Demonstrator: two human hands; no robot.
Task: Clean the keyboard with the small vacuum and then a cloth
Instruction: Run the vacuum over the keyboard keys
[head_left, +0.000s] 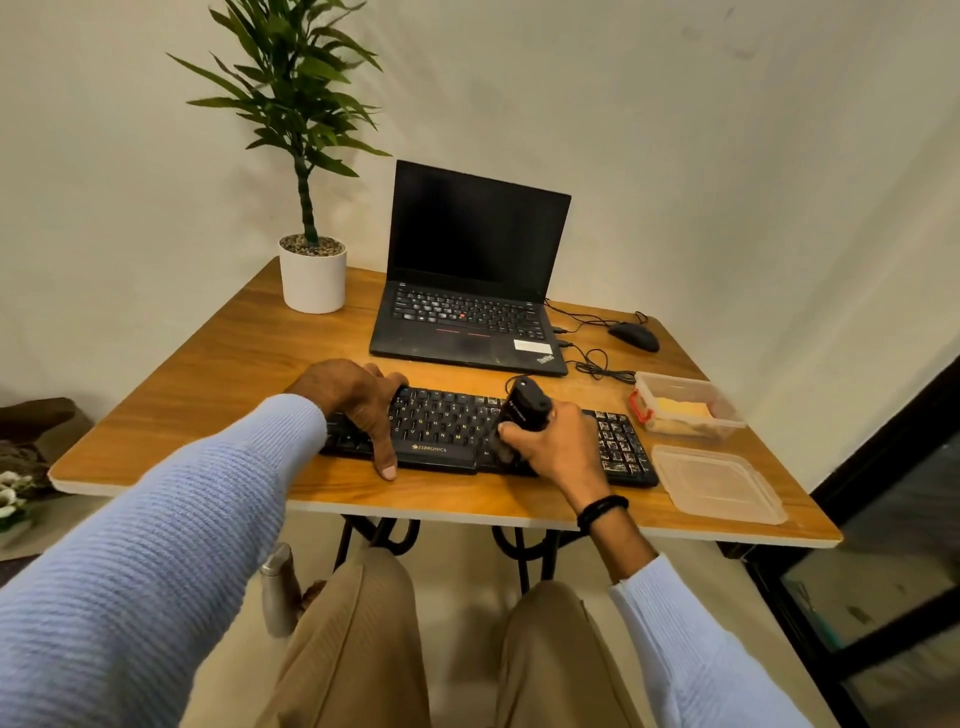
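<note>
Nozzle of vacuum (523, 408) a blur under right hand (553, 441).

Counter (208, 395): orange-brown wood grain, pale edge. Keyboard (441, 426) black, white legends, few yellow. Vacuum (524, 405) black. Laptop (470, 270) at 12 o'clock black, red trackpoint, red stripe. Pot (312, 280) at 11 o'clock white, leaves (291, 88) green. Mouse (634, 336) black. Box (675, 379) at 3 o'clock clear, red clasp; cloth (680, 410) yellow. Sleeves (156, 519) pale blue, ribbed. Trousers (353, 649) tan.

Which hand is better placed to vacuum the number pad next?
Right. The right hand grips the small vacuum, nozzle down on the keyboard just beside the number pad at its right end. The left hand is at the opposite end, holding the keyboard steady.
</note>
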